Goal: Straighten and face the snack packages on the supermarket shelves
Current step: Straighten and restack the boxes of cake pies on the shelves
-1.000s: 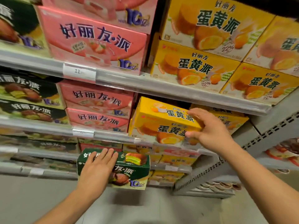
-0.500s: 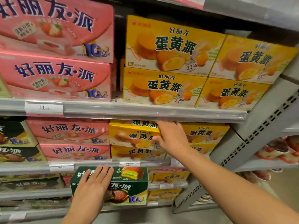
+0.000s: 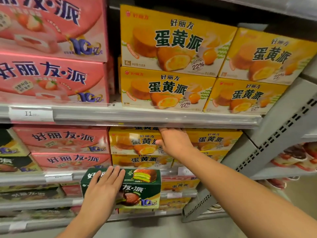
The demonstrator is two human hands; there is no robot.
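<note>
My left hand holds a green pie box out in front of the lower shelves, fingers spread flat across its face. My right hand reaches under the upper shelf rail and rests on the right end of a yellow egg-yolk pie box. That box sits on top of a second yellow box. Its front faces outward, level with the yellow box to its right. Whether the fingers curl around the box edge is hidden.
Pink strawberry pie boxes fill the shelf left of the yellow ones. Above the grey shelf rail stand more yellow boxes and pink boxes. A slanted grey upright bounds the bay on the right, with cup desserts beyond.
The yellow box, tilted and pulled forward a second ago, now sits square in its stack with my right hand still on it. The view has risen and moved closer. The green box stays held.
</note>
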